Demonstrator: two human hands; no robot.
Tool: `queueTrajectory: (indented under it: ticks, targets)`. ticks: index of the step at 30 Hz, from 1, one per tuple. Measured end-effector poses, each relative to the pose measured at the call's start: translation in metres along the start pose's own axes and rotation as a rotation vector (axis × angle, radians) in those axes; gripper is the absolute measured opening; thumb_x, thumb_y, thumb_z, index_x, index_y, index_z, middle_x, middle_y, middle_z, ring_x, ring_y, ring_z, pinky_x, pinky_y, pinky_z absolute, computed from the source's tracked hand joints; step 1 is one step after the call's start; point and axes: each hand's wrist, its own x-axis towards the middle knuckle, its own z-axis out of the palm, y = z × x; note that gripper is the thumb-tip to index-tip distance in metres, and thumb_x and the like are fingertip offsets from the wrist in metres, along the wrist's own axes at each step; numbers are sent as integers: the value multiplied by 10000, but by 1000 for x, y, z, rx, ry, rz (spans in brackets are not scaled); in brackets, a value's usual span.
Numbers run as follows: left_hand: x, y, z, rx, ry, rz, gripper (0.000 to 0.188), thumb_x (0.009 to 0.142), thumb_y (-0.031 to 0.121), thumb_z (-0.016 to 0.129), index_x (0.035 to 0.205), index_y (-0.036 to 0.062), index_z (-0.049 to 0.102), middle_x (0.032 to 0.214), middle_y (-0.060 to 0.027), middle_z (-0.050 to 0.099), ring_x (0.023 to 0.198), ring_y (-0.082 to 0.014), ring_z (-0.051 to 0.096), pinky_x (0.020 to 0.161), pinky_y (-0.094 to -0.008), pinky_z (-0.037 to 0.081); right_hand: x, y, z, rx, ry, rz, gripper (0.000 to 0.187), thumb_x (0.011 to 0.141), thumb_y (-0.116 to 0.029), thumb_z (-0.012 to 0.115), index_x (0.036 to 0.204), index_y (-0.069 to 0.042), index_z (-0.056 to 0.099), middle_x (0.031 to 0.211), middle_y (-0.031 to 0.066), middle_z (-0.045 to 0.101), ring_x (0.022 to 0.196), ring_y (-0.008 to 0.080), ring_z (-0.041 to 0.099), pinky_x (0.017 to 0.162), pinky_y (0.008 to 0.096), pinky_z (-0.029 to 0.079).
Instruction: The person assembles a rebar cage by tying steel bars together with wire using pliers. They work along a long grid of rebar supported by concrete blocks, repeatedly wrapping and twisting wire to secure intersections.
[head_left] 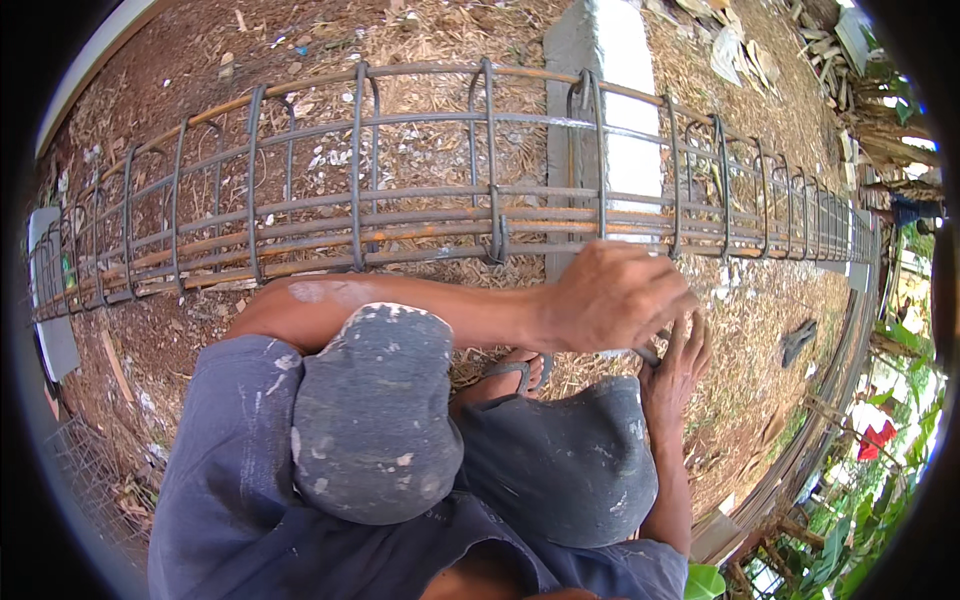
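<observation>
A long rebar cage (357, 160) of rusty bars and dark square stirrups runs across in front of me. Stretched over my knees, my left arm reaches right, and its hand (618, 297) is closed with curled fingers, just beside the cage's near lower bars. Below it, my right hand (677, 365) bends its fingers up toward the left one, almost meeting it. A short dark piece shows by the right thumb; its kind is unclear. What the left fingers hold, if anything, is hidden.
Beneath the cage lies a pale concrete beam (633, 160). Grey blocks stand under its left end (58, 350) and right end (858, 276). A dark crumpled item (798, 342) rests on straw-littered soil. My sandaled foot (518, 378) shows between my knees. Wire mesh (85, 465) lies lower left.
</observation>
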Motion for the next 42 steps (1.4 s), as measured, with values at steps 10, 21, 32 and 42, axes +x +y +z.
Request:
queueTrajectory:
  ticks: [10, 21, 32, 42]
  targets:
    - [2, -11, -17, -71, -511, -207, 256, 801, 63, 556, 984, -112, 521, 738, -260, 638, 697, -432, 665, 611, -508, 519, 16, -29, -139, 1253, -186, -136, 448, 870, -336, 729, 1126, 24, 655, 1144, 198, 676, 1210, 373, 566, 1025, 520, 420]
    - [14, -40, -103, 107, -359, -57, 210, 836, 70, 586, 996, -61, 615, 828, -224, 654, 878, -381, 672, 763, -462, 545, 140, -100, -105, 704, -21, -302, 117, 880, -65, 657, 974, -17, 707, 768, 195, 675, 664, 342, 664, 591, 379, 499]
    - [-6, -136, -179, 444, -242, -565, 340, 966, 297, 486, 1117, 8, 581, 858, -193, 646, 883, -360, 649, 821, -518, 472, 209, -169, -12, 448, -241, -238, 191, 870, -151, 549, 869, -22, 689, 704, 238, 664, 687, 407, 671, 668, 480, 532]
    - [7, -123, -165, 331, -331, -764, 412, 880, 273, 640, 1255, 124, 555, 872, -143, 650, 855, -302, 643, 774, -471, 480, 225, -177, -8, 1869, -935, 657, 573, 920, 38, 410, 1475, 46, 266, 1074, 147, 532, 691, 150, 503, 533, 275, 427]
